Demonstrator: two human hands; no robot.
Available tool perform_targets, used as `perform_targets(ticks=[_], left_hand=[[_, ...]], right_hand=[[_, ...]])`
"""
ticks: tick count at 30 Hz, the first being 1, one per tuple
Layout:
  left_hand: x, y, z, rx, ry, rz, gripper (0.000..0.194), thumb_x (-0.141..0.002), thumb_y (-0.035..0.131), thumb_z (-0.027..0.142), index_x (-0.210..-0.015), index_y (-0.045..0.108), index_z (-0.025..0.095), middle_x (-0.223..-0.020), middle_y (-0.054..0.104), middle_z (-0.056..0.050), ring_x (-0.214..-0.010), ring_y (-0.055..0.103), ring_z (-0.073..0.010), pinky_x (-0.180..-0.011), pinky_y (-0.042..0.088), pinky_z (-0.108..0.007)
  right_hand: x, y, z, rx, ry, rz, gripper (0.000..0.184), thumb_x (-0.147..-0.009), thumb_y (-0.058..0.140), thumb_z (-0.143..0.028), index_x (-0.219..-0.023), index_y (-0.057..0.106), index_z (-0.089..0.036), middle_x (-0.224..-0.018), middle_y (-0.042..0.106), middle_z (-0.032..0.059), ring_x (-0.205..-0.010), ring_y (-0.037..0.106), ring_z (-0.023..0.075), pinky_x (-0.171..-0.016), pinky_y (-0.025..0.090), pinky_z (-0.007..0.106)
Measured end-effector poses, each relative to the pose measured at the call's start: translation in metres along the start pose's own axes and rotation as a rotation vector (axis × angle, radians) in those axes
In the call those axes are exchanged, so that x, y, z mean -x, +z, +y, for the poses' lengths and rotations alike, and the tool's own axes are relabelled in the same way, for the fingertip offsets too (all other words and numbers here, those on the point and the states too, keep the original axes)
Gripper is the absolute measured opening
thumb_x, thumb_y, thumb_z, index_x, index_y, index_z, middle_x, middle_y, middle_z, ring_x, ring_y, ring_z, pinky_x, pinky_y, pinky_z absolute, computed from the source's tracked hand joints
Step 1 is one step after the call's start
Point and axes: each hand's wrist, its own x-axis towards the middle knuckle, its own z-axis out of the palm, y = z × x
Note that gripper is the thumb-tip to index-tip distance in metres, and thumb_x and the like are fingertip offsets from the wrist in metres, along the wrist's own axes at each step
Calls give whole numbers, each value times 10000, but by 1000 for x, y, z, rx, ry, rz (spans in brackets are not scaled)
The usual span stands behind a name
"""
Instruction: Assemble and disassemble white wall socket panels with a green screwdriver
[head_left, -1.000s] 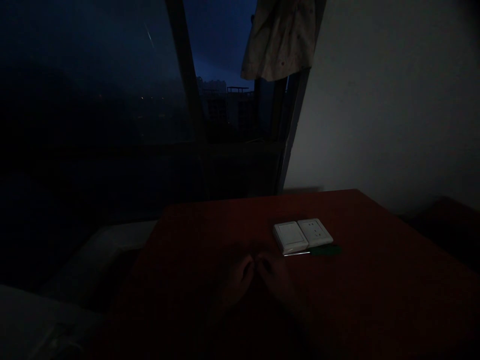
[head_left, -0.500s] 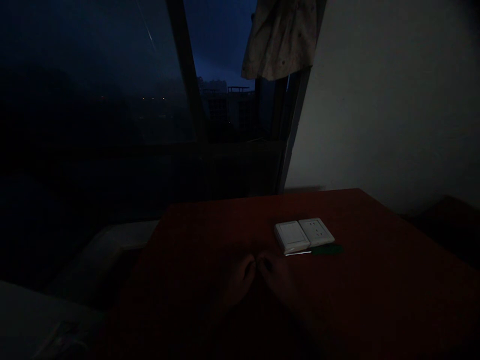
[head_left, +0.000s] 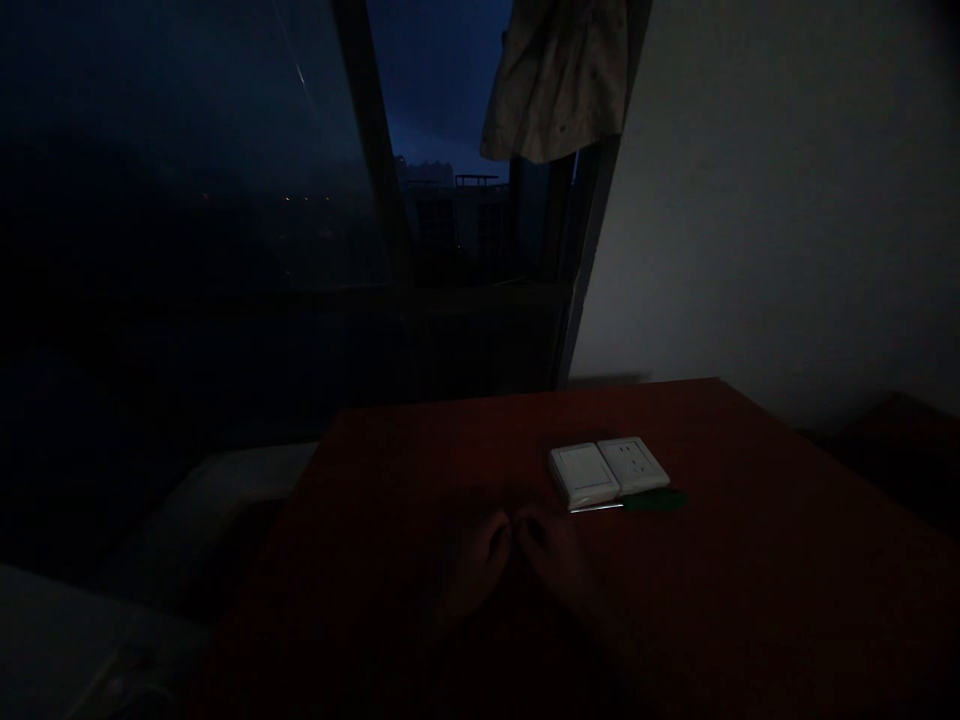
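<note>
My left hand [head_left: 484, 550] and my right hand [head_left: 551, 550] rest on the dark red table [head_left: 420, 450], side by side with their fingertips close together. Both have curled fingers and look closed, with nothing visible in them, though the light is very dim. Just beyond my right hand lies a screwdriver [head_left: 652, 499] with a green handle and a bright metal shaft. Behind it sit a white wall switch [head_left: 583, 470] with a blank face and, touching it on the right, a white wall socket [head_left: 634, 464] with dark slots.
A dark window [head_left: 457, 110] with a view of buildings rises behind the table. Cloth [head_left: 559, 85] hangs from above beside the pale wall [head_left: 772, 200]. At the lower left is a pale surface [head_left: 75, 630] with something blurred on it.
</note>
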Motion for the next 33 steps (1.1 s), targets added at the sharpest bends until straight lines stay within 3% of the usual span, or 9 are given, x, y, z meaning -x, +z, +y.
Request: perform_targets(ticks=[33], left_hand=[[1,0,0,-13,-3,-12,243,-952,343,272,-873,566,218,-843,637,1,-763,594,-149,-677,398,-236]], right_hand=[[2,-1,-1,21,-11,-5,217,-852,432,-181,-805,644,-187,-802,689,45,-735,628,167,-696,457,264]])
